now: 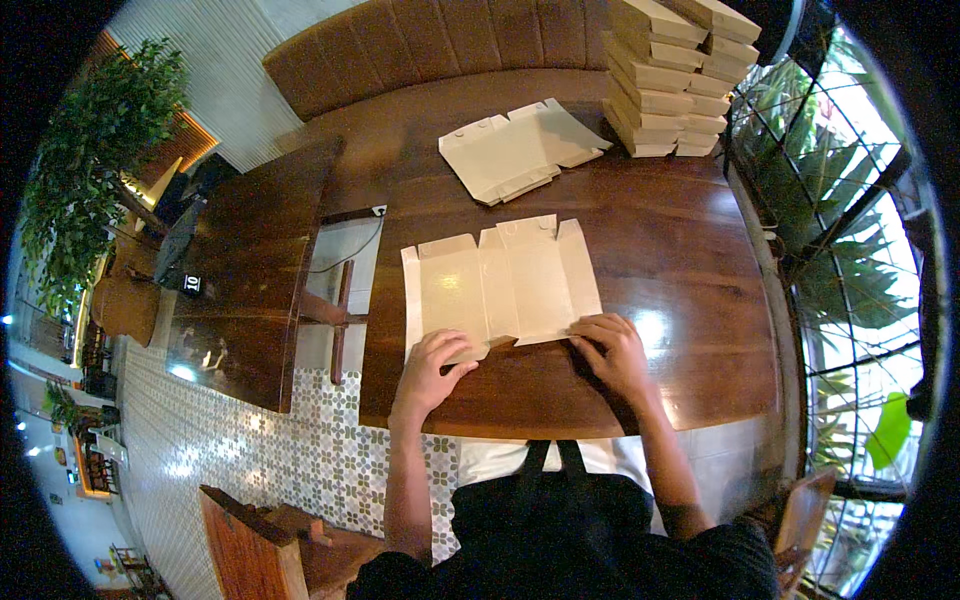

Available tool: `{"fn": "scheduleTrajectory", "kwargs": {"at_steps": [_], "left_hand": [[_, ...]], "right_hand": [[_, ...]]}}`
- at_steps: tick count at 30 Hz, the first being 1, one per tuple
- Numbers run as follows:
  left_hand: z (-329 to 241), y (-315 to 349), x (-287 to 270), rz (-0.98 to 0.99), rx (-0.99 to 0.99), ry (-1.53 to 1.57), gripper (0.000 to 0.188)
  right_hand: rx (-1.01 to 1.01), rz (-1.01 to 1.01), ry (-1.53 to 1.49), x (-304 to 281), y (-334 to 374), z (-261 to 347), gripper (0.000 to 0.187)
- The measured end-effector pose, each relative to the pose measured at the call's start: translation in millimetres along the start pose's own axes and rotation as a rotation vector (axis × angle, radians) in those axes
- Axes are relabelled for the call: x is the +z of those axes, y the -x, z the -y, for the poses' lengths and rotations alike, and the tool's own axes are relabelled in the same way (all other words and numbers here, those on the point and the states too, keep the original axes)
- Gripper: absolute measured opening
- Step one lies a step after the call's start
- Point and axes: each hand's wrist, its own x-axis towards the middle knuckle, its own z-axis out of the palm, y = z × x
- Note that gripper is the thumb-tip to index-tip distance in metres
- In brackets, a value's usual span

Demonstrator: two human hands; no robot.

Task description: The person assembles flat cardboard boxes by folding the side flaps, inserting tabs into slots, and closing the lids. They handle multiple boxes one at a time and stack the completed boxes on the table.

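Reaches nearly straight up from the lower edge with the left hand (435, 360), palm down, and lays curled fingers on the near left edge of the unfolded cardboard blank (545, 285). Forms a narrow grip there, thumb close to fingers; cannot tell pinching from mere pressing. Has the blank spread on the bench (690, 250), between and just beyond both hands, long axis roughly left to right, about equally near either. Slants up and inward with the right hand (615, 352), touching the near right corner, grip likewise narrow.
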Motion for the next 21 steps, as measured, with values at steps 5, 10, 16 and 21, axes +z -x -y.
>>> {"fn": "scheduleTrajectory", "kwargs": {"at_steps": [5, 10, 16, 21], "left_hand": [[6, -1, 18, -0.150, -0.166, 0.151, 0.043], [8, -18, 25, -0.349, -0.252, -0.094, 0.068], [6, -14, 21, -0.190, -0.554, -0.108, 0.097], [14, -11, 30, -0.280, -0.548, -0.162, 0.119]], "right_hand": [[-0.081, 0.120, -0.017, -13, 0, -9, 0.017], [-0.072, 0.206, -0.024, -22, 0, -6, 0.023], [0.076, 0.126, 0.163, -5, -25, 35, 0.050], [0.013, 0.135, 0.121, 88, -76, 91, 0.099]]}}
